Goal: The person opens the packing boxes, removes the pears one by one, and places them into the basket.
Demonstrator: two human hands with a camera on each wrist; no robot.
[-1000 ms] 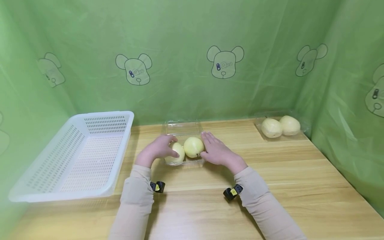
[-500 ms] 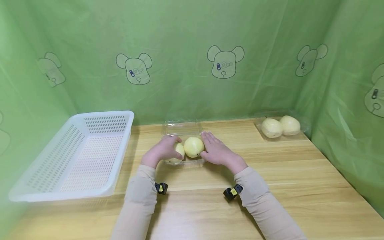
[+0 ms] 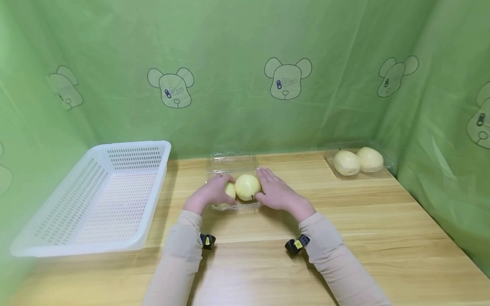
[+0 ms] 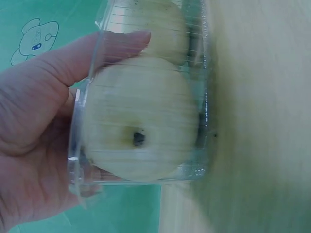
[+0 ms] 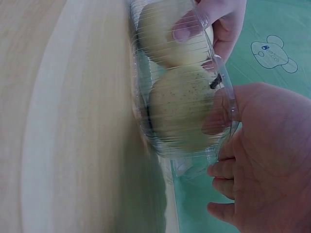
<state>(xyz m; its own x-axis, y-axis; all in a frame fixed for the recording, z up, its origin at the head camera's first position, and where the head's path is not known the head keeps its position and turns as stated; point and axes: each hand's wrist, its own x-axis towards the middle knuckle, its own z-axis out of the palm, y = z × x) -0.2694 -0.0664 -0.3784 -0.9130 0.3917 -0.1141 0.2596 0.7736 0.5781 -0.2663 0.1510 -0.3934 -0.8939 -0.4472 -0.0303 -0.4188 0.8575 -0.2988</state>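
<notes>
In the head view, an open clear plastic clamshell box holds two pale yellow pears side by side. My left hand curls over the left pear, its thumb lying on the near side. The left wrist view shows this pear through the ribbed wall, with the thumb inside the box. My right hand lies at the box's right end, its fingers straight. Its thumb touches the right pear; in the right wrist view the thumb is inside the wall and several fingertips show outside.
A white perforated plastic basket stands on the left of the wooden table. At the back right is another clear box with two pears. A green printed curtain encloses the back and sides.
My left hand has shifted a little to the right with the left pear, which now sits closer against the right one. The right hand, right pear and other things look unmoved.
</notes>
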